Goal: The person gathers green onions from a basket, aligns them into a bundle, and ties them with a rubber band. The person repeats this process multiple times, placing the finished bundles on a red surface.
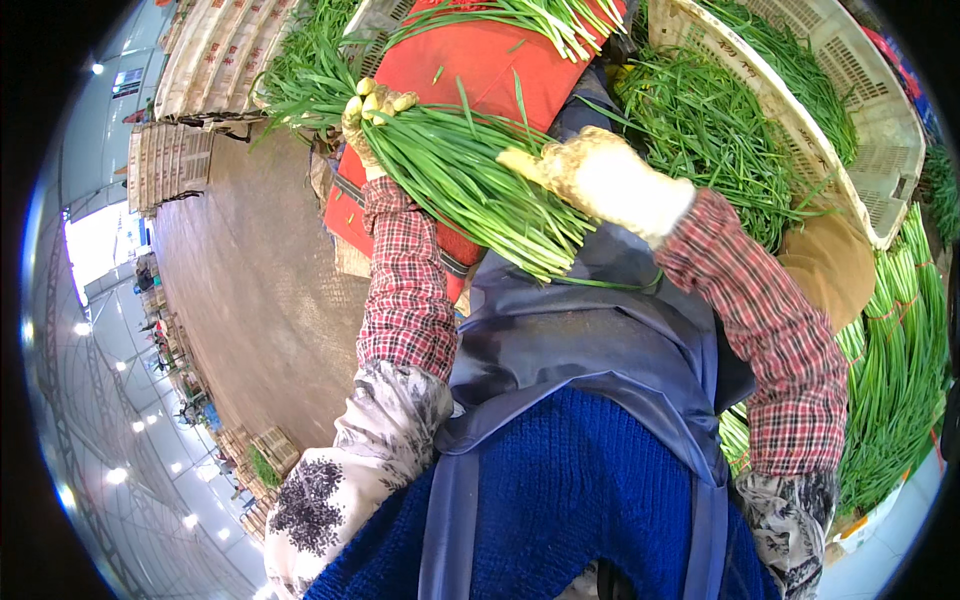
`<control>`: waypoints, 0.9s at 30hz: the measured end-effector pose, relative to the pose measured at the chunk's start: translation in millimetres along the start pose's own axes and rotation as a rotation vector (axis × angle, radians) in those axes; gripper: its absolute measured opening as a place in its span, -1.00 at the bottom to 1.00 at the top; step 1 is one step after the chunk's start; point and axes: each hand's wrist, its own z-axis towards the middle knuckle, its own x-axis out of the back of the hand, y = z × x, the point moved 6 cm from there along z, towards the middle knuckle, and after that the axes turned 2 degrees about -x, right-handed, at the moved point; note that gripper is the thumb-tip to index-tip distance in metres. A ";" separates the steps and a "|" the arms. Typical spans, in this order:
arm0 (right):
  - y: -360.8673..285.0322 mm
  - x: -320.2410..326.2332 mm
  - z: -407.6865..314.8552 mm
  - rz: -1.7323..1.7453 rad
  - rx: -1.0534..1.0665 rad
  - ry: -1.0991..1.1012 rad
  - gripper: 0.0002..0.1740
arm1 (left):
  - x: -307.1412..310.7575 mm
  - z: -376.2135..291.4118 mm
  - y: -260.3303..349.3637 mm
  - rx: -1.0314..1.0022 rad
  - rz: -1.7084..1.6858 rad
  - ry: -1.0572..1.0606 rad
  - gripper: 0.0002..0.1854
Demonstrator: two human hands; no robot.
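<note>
My left hand (pixel 371 112), in a soiled pale glove with yellowish fingertips, grips a bunch of long green chives (pixel 480 180). The bunch lies slanted over my lap, its pale cut ends toward my apron and its leafy tops beyond the left hand. Over the stem part of the bunch is my right hand (pixel 600 176), gloved too, with one finger stretched out against the stems. Its other fingers are curled underneath, and whether they pinch a stalk is hidden. Beneath the bunch is a red padded surface (pixel 465 82) with more loose chives (pixel 559 26) at its far end.
To the right, a heap of loose green leaves (pixel 705 127) lies beside a whitish plastic crate (pixel 780 105) holding more greens. Tied bundles of chives (pixel 892 360) are stacked near my right elbow. Wooden crates (pixel 225 56) stand at the upper left beside a brown floor (pixel 247 285).
</note>
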 end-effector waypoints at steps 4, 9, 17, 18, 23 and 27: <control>38.1 -46.0 -87.7 -0.052 -0.203 -0.658 -0.76 | 13.2 -8.8 7.5 -0.034 0.057 0.142 -0.81; 61.8 -12.7 -185.1 -0.105 -0.670 -1.266 -0.50 | 19.0 -15.6 16.9 -0.037 0.178 0.171 -0.78; -28.4 -53.7 -106.8 0.100 -0.407 -0.432 -0.79 | 34.9 -17.5 25.8 -0.182 0.394 0.464 -0.63; -16.3 -64.7 -129.0 -0.112 -0.386 -0.527 -0.85 | 37.0 -18.0 28.5 -0.203 0.434 0.511 -0.65; 49.3 -43.1 -223.6 -0.273 -0.677 -1.349 -0.57 | 44.4 -19.4 29.1 -0.224 0.501 0.647 -0.65; 23.4 -4.0 -134.3 0.344 -0.852 -0.619 -0.13 | 45.8 -22.8 16.7 -0.208 0.552 0.811 -0.68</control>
